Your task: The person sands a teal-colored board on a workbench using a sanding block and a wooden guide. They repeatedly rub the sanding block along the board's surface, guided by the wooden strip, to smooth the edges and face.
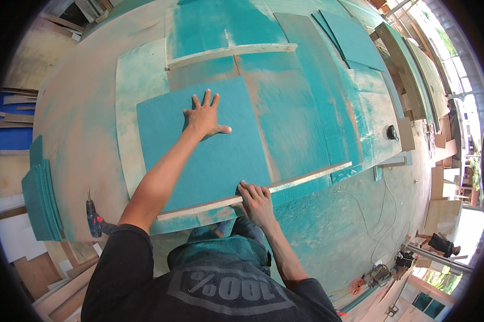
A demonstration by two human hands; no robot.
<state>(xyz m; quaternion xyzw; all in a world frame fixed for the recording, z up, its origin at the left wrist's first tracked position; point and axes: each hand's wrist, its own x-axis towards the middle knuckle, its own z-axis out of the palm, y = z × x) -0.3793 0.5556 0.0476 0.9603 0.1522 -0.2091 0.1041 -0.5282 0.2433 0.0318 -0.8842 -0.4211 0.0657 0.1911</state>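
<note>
A flat teal panel (199, 161) lies on the paint-stained worktable, its near edge along a pale wooden strip (311, 178). My left hand (203, 117) rests on the panel's upper middle, fingers spread and palm down. At the near right corner of that panel, my right hand (256, 203) has its fingers curled over the edge beside the strip; the thumb is mostly hidden. A second pale strip (231, 55) crosses the work beyond the panel. Teal-smeared boards (285, 112) lie to the right of it.
A cordless drill (95, 219) lies at the table's left, near a stack of teal panels (40, 201). More teal sheets (352, 40) rest at the far right, and a black tape measure (392, 132) sits nearer. Cables (360, 206) trail on the floor. Another person (441, 244) is in the right background.
</note>
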